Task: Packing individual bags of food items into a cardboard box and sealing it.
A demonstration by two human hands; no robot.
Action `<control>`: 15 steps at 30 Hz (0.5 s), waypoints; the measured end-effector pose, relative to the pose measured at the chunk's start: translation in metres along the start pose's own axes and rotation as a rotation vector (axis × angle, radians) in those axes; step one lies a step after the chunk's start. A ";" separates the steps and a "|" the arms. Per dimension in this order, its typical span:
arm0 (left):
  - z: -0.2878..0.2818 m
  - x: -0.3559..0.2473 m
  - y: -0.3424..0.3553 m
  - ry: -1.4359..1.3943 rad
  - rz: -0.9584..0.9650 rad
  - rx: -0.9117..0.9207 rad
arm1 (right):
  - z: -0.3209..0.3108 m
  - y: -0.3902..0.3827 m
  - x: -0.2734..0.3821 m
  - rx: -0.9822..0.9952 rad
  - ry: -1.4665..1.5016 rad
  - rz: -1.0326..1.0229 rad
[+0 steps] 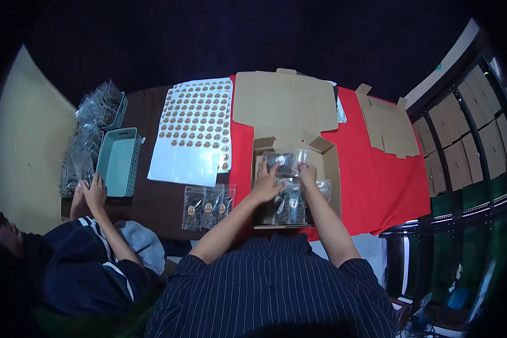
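An open cardboard box stands in front of me, its lid folded back away from me. Across its far part lies a clear zip bag of dark pieces with a round sticker. My left hand rests on this bag's left end with its fingers spread. At the bag's right end, my right hand pinches the clear edge between thumb and fingers. More filled bags lie in the near part of the box, partly under my hands and wrists.
Several stickered bags lie left of the box. Beyond them is a sheet of round stickers. Further left are a teal basket, heaped bags and a co-worker's hands. A flattened cardboard box lies on the red cloth.
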State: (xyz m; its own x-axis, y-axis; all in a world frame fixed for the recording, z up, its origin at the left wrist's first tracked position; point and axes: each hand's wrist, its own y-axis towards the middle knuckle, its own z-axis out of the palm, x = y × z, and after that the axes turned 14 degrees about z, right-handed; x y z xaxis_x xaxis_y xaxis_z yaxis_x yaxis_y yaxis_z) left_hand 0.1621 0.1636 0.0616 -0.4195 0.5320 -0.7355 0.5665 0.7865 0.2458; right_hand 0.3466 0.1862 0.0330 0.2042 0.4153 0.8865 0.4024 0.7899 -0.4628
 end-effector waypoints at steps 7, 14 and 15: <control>0.000 0.006 -0.003 0.084 -0.112 0.163 | 0.004 -0.005 -0.004 -0.184 -1.051 -0.267; -0.088 -0.036 -0.032 -0.207 0.106 -0.361 | 0.041 -0.069 0.024 -0.258 -0.671 -0.580; -0.100 -0.025 -0.051 -0.163 0.038 -0.440 | 0.060 -0.089 0.033 -0.139 -0.598 -0.579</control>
State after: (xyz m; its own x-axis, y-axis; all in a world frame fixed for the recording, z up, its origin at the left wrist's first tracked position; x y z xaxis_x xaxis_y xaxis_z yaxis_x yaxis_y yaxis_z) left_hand 0.0726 0.1416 0.1303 -0.2674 0.5344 -0.8018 0.2101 0.8444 0.4928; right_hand 0.2643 0.1561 0.1028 -0.5596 0.1619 0.8128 0.4119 0.9053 0.1033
